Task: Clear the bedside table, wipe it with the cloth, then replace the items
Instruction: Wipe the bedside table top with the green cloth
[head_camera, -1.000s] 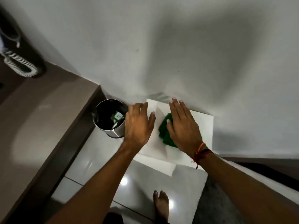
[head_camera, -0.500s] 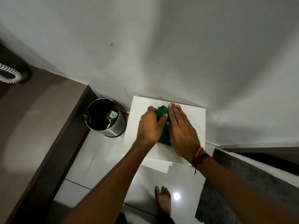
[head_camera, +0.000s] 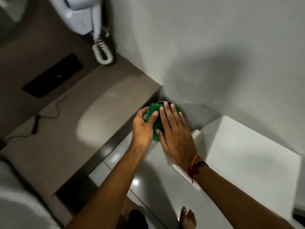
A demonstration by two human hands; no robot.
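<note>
Two hands meet at the frame's centre, pressing a folded green cloth (head_camera: pixel 154 123) between them: left hand (head_camera: pixel 142 128) cupping its left edge, right hand (head_camera: pixel 175 134) flat on top. Its long axis runs up-frame. The white worktop (head_camera: pixel 247 154) lies lower right, nearer the right hand.

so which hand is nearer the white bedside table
Right. The right hand hangs by the white bedside table's left edge; the left hand is farther left. Both hold the green cloth.
</note>
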